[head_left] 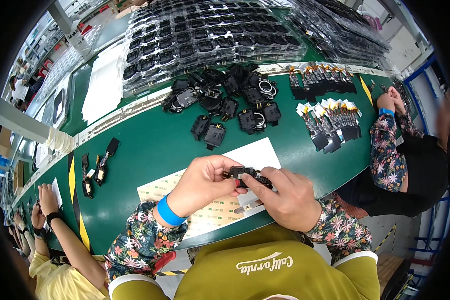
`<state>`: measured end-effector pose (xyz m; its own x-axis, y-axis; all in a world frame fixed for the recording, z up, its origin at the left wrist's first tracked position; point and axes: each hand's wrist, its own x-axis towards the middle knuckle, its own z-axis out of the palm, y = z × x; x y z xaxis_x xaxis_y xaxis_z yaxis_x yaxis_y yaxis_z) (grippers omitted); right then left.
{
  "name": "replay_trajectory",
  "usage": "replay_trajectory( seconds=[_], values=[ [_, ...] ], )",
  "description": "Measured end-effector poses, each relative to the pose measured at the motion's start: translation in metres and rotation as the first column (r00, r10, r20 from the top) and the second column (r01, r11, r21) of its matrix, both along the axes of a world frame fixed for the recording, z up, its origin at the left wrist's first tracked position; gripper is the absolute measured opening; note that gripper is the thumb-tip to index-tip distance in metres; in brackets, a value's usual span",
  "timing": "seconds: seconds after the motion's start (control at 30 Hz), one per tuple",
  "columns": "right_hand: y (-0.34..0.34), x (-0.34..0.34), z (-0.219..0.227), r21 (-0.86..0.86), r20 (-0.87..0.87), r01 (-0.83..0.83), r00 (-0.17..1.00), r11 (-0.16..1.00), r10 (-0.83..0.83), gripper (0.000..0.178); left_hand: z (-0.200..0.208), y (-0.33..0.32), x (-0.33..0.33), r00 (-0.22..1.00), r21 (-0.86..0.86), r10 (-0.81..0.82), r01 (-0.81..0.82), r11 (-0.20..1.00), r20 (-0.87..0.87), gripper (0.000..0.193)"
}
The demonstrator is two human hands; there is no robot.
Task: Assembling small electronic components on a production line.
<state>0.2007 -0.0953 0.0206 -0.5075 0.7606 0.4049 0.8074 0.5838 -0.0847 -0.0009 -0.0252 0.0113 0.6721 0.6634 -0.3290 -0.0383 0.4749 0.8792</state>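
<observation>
Both my hands meet over the near edge of the green bench around a small black plastic housing (242, 172). My left hand (207, 177), with a blue wristband, grips its left end between thumb and fingers. My right hand (290, 195) presses its fingers onto the right end and top; what lies under those fingertips is partly hidden. Beneath the hands is a sheet of tan adhesive backing (210, 217) on white paper (262, 152). A small flat metal tool (247, 206) lies on the sheet, below my right hand.
Beyond the hands lies a pile of black housings (215, 134), some with white coiled cables. Rows of small circuit parts with orange tabs (330, 122) sit to the right. Two black assemblies (101, 172) lie left. Stacked clear trays (205, 45) stand behind. Co-workers' hands (392, 102) flank both sides.
</observation>
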Motion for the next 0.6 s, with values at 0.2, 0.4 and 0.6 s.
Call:
replay_trajectory(
  seconds=[0.2, 0.4, 0.6],
  values=[
    [-0.001, -0.002, 0.009, -0.041, 0.070, -0.025, 0.997, 0.999, 0.028, 0.046, -0.007, -0.001, 0.002, 0.999, 0.059, 0.018, -0.016, 0.998, -0.033, 0.021],
    [0.003, -0.001, -0.002, -0.016, -0.029, -0.051, 0.998, 0.999, 0.050, 0.043, -0.006, 0.001, 0.004, 0.999, 0.026, 0.032, -0.031, 0.999, -0.038, 0.014],
    [0.002, -0.001, 0.022, -0.386, -0.648, -0.135, 0.744, 0.912, -0.164, 0.029, -0.009, 0.006, 0.003, 0.994, 0.016, 0.107, -0.106, 0.994, -0.033, 0.008]
  ],
)
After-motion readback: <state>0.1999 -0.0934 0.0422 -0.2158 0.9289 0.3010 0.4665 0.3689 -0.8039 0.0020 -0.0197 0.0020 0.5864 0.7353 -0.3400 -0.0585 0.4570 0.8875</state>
